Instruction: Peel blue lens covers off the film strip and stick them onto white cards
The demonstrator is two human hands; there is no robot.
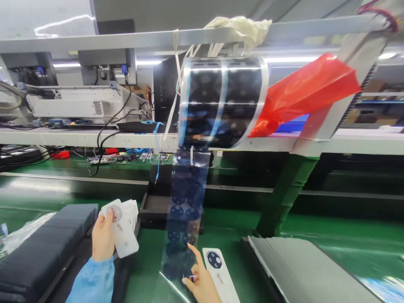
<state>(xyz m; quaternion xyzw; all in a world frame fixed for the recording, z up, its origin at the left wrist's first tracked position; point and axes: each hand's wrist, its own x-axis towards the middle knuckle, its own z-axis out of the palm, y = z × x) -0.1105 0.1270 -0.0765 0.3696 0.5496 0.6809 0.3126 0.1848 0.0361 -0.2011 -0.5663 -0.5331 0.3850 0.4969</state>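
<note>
On the left, my left hand [103,236] is closed on several white phone back covers [126,242], fanned out, with the thumb by a round camera area on the front one. A clear film strip with rows of dark round camera-lens stickers [179,210] hangs down to the bench. My right hand [202,277] is at the strip's lower right edge, index finger stretched up against it or just in front, thumb apart and the other fingers curled. Just right of that hand lies a white phone back cover [221,275] with a dark round camera patch.
Above hangs the large film roll [205,101], with a red plastic bag [312,92] beside it. A stack of grey sheets [309,269] stands at right, a dark padded block [47,252] at left. Behind the strip is a black tray [154,210]; a green post [287,193] rises at right.
</note>
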